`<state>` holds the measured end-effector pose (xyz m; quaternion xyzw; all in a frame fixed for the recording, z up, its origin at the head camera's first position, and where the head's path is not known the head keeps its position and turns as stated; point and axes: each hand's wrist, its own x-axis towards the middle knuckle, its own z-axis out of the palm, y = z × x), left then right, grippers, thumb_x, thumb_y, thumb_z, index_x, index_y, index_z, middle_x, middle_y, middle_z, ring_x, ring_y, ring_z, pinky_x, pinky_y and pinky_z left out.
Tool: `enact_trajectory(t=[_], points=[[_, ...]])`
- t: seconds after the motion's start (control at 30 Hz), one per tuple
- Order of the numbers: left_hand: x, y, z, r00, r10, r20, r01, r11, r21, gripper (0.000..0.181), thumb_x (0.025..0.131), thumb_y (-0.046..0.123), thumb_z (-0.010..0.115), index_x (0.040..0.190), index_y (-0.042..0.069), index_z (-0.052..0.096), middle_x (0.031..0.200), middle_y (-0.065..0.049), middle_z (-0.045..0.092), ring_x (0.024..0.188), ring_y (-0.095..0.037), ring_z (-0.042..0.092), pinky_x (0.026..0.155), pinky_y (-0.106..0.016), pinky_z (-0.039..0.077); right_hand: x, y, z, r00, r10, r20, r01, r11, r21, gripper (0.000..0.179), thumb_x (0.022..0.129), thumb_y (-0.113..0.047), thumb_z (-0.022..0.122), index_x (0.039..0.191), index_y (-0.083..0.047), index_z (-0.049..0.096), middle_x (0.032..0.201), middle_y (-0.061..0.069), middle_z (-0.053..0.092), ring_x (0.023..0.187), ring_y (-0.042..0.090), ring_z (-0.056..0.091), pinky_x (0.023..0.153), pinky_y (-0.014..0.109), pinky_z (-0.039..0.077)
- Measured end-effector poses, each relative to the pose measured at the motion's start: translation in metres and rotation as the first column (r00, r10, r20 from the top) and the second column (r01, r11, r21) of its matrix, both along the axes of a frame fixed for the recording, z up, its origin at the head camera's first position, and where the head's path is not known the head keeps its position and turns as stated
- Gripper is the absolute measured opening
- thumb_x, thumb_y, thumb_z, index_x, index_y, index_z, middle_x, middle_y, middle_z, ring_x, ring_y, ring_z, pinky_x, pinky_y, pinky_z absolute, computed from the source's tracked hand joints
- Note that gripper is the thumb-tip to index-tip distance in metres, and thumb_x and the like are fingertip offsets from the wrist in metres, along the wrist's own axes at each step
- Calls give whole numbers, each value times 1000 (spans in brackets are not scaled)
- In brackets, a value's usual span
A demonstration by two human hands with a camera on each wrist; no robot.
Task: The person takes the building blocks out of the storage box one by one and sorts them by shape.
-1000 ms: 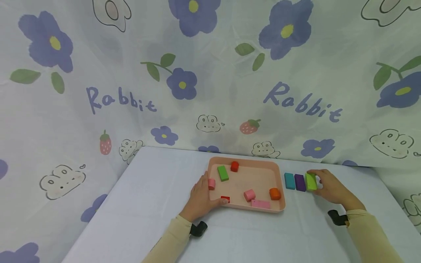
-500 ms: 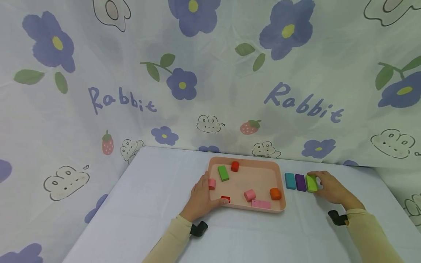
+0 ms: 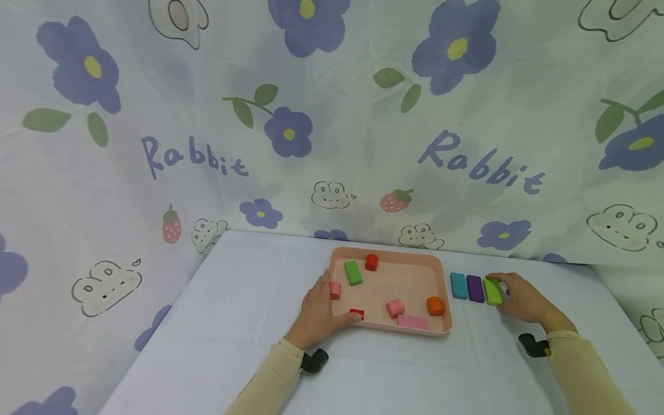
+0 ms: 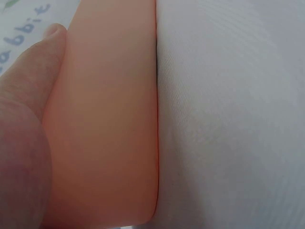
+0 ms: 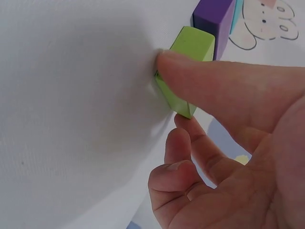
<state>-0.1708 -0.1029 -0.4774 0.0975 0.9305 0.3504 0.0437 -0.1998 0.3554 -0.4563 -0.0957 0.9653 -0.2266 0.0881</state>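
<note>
My right hand (image 3: 521, 297) pinches a lime-green rectangular block (image 3: 493, 291) between thumb and fingers, at the right end of a short row on the table. In the right wrist view the thumb lies across one side of this block (image 5: 193, 43), with a fingertip at its lower end. Left of it in the row are a purple block (image 3: 475, 288) and a teal block (image 3: 459, 286). My left hand (image 3: 316, 314) holds the near left corner of a shallow peach tray (image 3: 384, 252), thumb at the front rim and fingers along the left side.
Inside the tray lie a green block (image 3: 353, 273), a red cylinder (image 3: 371, 263), an orange cylinder (image 3: 435, 306), two pink cylinders (image 3: 395, 308), a pink block (image 3: 412, 322) and a partly hidden red piece (image 3: 357, 313). A patterned cloth (image 3: 353, 132) hangs behind the white table (image 3: 249, 300).
The lime-green block and the right hand shift very slightly in the head view, along with the whole scene. Both hands keep their holds.
</note>
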Motion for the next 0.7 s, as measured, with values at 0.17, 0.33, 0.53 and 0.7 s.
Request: enact_trajectory(t=[0.17,0.33,0.53,0.7], points=[[1,1,1,1000,-4,-2,4,1000,5,121,77,59,79,159,-2,13,163,-21,23,148,-40,24,119,-60,17,3,1,0,1000,-11,5,11,1000,-19,72,74,2,77,137,14,44,127,43,46,99,47,57,81,59,53],[1,1,-1,1000,-7,-10,7,1000,1,121,78,59,78,159,-3,13,163,-21,23,148,-40,24,119,-60,17,7,-1,2,999,-3,-51,2,1000,-27,77,73,-1,82,138,11,45,128,42,45,99,46,56,79,58,53],[1,0,-3,1000,-9,-13,9,1000,-10,121,78,60,78,159,-2,12,164,-21,21,149,-39,22,120,-59,17,11,-9,8,995,0,-102,-4,999,-38,74,77,-5,83,139,9,45,133,41,44,102,48,56,82,61,52],[1,0,-3,1000,-18,-20,18,1000,-8,119,79,57,78,158,-4,13,163,-22,22,149,-40,21,119,-61,17,13,-18,13,992,10,-125,-18,998,-61,74,78,-8,82,140,8,45,135,38,44,103,47,56,83,61,52]])
